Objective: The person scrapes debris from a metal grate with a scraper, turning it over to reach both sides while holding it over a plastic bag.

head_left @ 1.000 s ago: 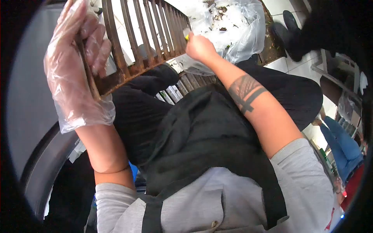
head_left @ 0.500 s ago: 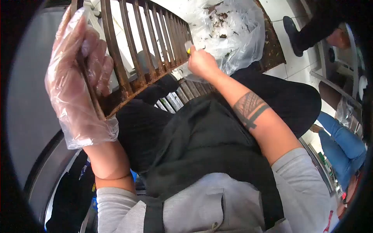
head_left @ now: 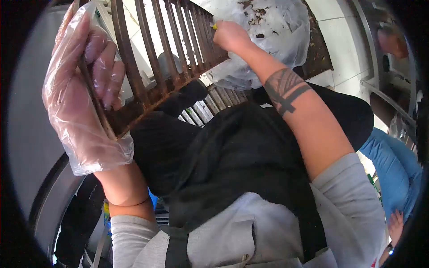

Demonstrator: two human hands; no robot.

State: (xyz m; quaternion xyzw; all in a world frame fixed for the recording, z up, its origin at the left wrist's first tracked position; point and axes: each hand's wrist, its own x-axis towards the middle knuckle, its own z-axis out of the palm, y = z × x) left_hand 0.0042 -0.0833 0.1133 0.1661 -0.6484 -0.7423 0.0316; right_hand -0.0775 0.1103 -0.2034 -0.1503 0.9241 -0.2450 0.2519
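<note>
My left hand [head_left: 80,98], in a loose clear plastic glove, is wrapped round the near end of a rusty brown metal grate [head_left: 156,98]. The grate is tilted up, its many bars running away from me. My bare right hand [head_left: 232,36] is closed in a fist at the far part of the grate, beside the bars. From that fist pokes a bit of a small yellow-handled tool [head_left: 215,27]; the rest of it is hidden by the fingers and I cannot tell its kind. Beyond lies a clear plastic bag [head_left: 277,53] scattered with dark flakes.
A brown, debris-strewn board [head_left: 321,47] lies under the bag on white floor tiles [head_left: 344,42]. Pale slats [head_left: 223,98] show below the grate. A grey panel [head_left: 40,80] stands close on my left. A person in blue jeans [head_left: 389,165] is near on my right.
My right hand has moved up and away along the grate with the tool. The left hand keeps its hold. The person in jeans has come closer, and a hand shows there.
</note>
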